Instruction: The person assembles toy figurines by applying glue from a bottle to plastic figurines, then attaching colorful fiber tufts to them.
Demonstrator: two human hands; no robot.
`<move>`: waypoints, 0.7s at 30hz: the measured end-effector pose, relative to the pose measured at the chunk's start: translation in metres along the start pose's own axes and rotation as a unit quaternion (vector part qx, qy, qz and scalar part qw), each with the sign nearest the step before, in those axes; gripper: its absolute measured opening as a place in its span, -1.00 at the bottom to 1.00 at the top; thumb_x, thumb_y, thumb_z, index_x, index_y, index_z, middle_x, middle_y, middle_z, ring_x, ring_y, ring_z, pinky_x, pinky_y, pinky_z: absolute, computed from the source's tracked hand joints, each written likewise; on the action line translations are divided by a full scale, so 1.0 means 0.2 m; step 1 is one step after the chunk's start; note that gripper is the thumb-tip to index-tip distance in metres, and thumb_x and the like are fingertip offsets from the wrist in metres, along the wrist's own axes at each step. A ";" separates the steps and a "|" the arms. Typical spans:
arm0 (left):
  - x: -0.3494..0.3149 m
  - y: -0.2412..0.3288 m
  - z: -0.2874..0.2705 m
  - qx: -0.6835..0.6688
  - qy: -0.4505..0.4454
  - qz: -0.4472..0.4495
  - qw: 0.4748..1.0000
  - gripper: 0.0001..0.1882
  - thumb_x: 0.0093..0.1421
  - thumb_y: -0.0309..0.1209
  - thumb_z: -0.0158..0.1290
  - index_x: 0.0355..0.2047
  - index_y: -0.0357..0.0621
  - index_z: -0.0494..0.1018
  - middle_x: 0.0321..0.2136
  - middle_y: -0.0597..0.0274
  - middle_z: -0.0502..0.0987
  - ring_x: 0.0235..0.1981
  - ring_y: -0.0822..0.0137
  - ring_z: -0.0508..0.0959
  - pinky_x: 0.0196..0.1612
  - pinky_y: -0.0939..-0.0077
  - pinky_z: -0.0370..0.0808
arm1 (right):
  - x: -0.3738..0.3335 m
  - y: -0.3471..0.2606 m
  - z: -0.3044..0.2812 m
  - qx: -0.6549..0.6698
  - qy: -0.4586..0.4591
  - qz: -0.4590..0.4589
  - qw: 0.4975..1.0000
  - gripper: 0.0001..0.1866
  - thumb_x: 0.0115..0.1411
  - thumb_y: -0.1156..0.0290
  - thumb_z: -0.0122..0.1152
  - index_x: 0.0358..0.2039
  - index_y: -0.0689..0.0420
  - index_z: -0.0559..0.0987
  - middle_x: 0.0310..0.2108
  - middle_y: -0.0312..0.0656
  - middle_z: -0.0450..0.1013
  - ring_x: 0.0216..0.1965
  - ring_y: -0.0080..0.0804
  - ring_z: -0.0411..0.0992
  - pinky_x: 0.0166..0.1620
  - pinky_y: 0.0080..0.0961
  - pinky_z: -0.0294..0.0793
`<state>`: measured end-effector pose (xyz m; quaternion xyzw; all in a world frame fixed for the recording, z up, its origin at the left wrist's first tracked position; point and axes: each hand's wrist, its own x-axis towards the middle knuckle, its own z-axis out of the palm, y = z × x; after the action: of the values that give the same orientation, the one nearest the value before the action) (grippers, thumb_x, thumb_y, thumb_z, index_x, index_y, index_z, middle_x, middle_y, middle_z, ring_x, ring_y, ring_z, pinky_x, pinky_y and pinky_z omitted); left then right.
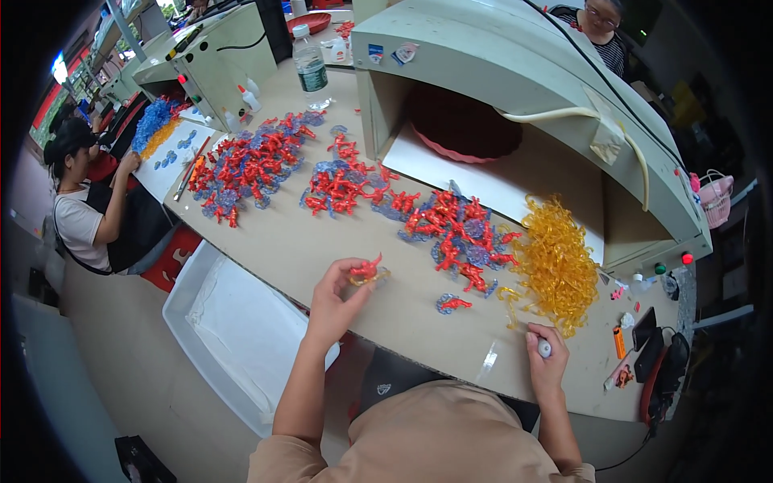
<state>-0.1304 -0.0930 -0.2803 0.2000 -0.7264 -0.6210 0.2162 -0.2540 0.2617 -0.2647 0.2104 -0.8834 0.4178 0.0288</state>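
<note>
My left hand [335, 299], raised over the front of the table, pinches a small red plastic figurine [365, 270] with a translucent yellow piece at its underside. My right hand [547, 358] is closed around a slim white bottle [544, 348] near the table's front edge; its rounded end shows and the rest is hidden by the fingers. Just beyond that hand lies a heap of translucent yellow plastic pieces [555, 262]. One red figurine on a bluish clear base [452, 303] lies alone between my hands. Beyond it spreads a pile of similar red figurines [459, 229].
More red figurines [250, 165] cover the table's far left, near a water bottle [311, 68]. A pale green hood [515, 56] with a red tray [463, 145] inside stands behind. A white bin [241, 330] sits below left. An orange lighter [618, 342] lies right. Co-workers sit nearby.
</note>
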 end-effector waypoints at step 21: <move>-0.19 0.10 0.25 -0.244 -0.139 -0.092 0.955 -0.63 0.17 -0.66 0.08 -0.01 -0.22 0.32 -0.16 0.26 0.46 -0.23 0.61 0.47 -0.28 0.73 0.41 | -0.03 0.03 0.02 0.006 0.016 -0.017 1.000 -0.86 0.12 0.58 0.22 -0.27 0.24 0.60 -0.38 -0.14 0.48 -0.35 -0.36 0.45 -0.23 -0.53 0.43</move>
<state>-0.1280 -0.0277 -0.2692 0.1189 -0.5539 -0.8183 0.0971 -0.2505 0.2650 -0.2737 0.2185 -0.8768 0.4256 0.0487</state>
